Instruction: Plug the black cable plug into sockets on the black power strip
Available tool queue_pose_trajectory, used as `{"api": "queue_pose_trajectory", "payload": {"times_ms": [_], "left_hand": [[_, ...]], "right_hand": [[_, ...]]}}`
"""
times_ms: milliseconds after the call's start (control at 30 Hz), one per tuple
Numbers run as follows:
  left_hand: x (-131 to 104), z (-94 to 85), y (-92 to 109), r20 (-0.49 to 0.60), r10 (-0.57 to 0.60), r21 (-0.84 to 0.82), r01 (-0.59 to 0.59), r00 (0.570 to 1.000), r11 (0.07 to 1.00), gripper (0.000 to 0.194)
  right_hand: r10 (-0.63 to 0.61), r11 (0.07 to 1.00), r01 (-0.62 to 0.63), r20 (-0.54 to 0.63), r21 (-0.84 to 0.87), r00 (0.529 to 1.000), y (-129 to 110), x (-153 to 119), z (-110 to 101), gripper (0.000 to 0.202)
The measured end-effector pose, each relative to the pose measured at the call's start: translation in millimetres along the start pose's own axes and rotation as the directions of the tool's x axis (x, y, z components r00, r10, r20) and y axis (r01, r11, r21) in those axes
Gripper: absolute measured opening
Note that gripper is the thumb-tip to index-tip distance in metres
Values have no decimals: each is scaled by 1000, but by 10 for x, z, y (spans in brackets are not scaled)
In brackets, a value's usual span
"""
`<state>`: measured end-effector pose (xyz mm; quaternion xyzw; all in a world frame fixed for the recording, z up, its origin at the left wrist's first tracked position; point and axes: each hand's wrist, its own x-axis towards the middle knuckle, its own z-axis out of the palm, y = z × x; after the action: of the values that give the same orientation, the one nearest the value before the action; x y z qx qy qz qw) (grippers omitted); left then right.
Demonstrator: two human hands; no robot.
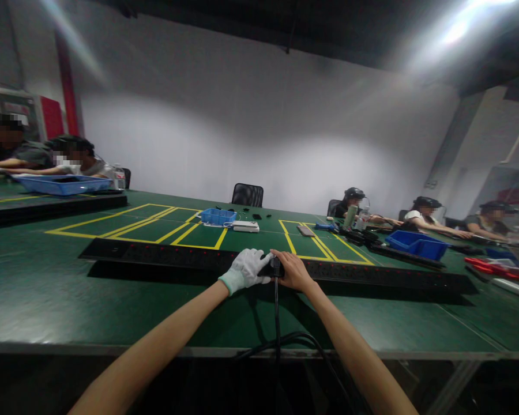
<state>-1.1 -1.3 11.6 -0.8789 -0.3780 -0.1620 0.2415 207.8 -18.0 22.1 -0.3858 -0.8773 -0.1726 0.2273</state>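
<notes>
A long black strip (164, 252) with small red marks lies across the green table in front of me. At its middle, a black plug or connector (275, 265) sits between my hands, with a black cable (277, 311) running down from it over the table's edge. My left hand (248, 268), in a white glove, has its fingers closed around the connector's left side. My bare right hand (292, 270) has its fingers bent against the connector's right side. The fingertips of both hands nearly meet at its top.
Beyond the strip stand a small blue basket (218, 217), a white box (245, 226) and a phone-like object (305, 231) among yellow tape lines. Blue bins (417, 244) and tools lie at the right, a blue tray (64, 184) at the left. Several people sit at both sides.
</notes>
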Motion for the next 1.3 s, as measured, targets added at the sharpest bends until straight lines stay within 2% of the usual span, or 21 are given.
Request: {"api": "queue_pose_trajectory", "payload": {"times_ms": [367,667,800,1300], "left_hand": [[4,-3,10,-6,-13,14,13,1000,1000,76],[3,12,19,-6,-20,5,20,1000,1000,77],[-1,-2,19,-3,-17,2,17,1000,1000,75],[-7,-22,16,8,-12,-16,12,1000,1000,75]], "right_hand": [[-33,999,32,13,22,999,-20,-12,-57,84],[16,998,-10,-96,60,995,32,13,26,41],[22,998,-15,-118,57,993,41,15,59,28],[14,999,-9,-137,41,990,3,24,42,29]]}}
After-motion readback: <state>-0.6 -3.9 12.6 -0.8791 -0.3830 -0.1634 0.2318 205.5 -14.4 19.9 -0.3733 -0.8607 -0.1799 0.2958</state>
